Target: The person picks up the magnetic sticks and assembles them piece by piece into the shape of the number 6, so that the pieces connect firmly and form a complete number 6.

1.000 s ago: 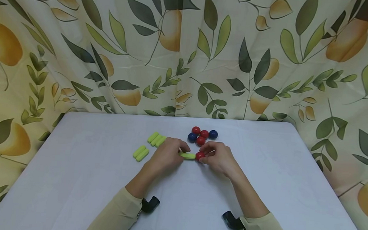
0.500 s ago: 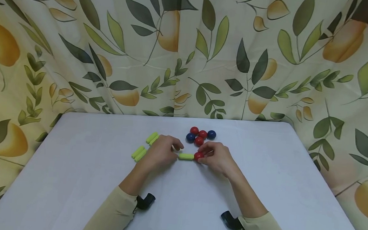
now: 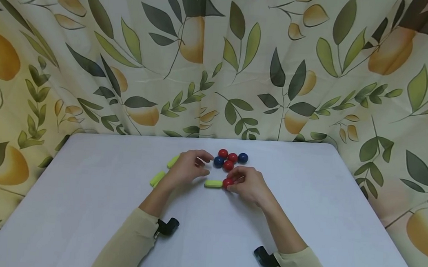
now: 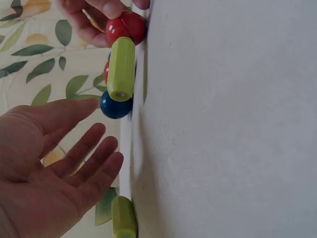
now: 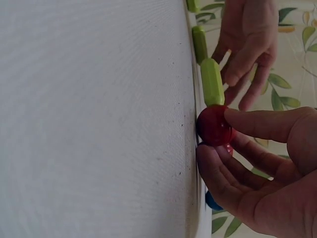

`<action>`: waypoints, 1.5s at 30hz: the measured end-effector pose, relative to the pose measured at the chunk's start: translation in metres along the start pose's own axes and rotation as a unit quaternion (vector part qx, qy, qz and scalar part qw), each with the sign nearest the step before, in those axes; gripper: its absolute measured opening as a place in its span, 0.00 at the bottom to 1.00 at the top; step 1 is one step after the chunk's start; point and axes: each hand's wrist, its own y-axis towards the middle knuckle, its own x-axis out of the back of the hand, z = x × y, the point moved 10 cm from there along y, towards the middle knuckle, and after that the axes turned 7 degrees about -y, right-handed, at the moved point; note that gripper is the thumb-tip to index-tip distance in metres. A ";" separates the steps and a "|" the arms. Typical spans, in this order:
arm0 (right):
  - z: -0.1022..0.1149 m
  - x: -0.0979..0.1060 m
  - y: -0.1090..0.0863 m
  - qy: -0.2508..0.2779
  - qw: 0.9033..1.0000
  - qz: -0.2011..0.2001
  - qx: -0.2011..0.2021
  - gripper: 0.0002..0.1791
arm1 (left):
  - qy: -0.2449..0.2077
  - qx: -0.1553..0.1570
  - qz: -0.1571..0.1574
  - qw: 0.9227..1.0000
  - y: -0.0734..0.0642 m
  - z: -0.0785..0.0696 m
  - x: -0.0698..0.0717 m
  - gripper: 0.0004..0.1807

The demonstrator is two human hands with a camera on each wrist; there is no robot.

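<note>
In the head view, my right hand (image 3: 249, 185) pinches a red ball (image 3: 227, 183) between thumb and fingers at the middle of the table. A light green ridged stick (image 3: 213, 184) joins the ball's left side and lies level; the right wrist view shows the stick (image 5: 213, 82) meeting the ball (image 5: 214, 125) end-on. My left hand (image 3: 188, 166) hovers just left of the stick and holds nothing. Its fingers are spread and relaxed in the left wrist view, apart from the stick (image 4: 121, 69).
Behind the hands sits a cluster of loose balls, red (image 3: 223, 153) and blue (image 3: 243, 158). More green sticks (image 3: 157, 179) lie to the left, partly covered by my left hand. A patterned curtain (image 3: 247, 70) hangs beyond the white table's (image 3: 293, 154) far edge.
My left hand has come away from the free end of the green stick, moving left and a little farther off. The right hand keeps its pinch on the red ball. The head view has shifted slightly.
</note>
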 end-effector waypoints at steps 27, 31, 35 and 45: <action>-0.001 0.000 0.000 -0.002 1.000 -0.004 0.009 0.14 | 0.026 -0.005 0.068 0.997 0.042 -0.002 -0.021 0.24; 0.000 0.000 0.000 -0.002 1.000 -0.003 0.011 0.14 | 0.028 -0.002 0.072 0.997 0.041 -0.002 -0.022 0.22; 0.001 0.000 0.000 -0.001 1.000 -0.003 0.012 0.14 | 0.032 -0.012 0.066 0.997 0.039 -0.005 -0.022 0.18; 0.000 -0.001 0.000 0.000 1.000 -0.004 0.006 0.14 | 0.048 -0.028 0.058 0.997 0.034 -0.005 -0.020 0.17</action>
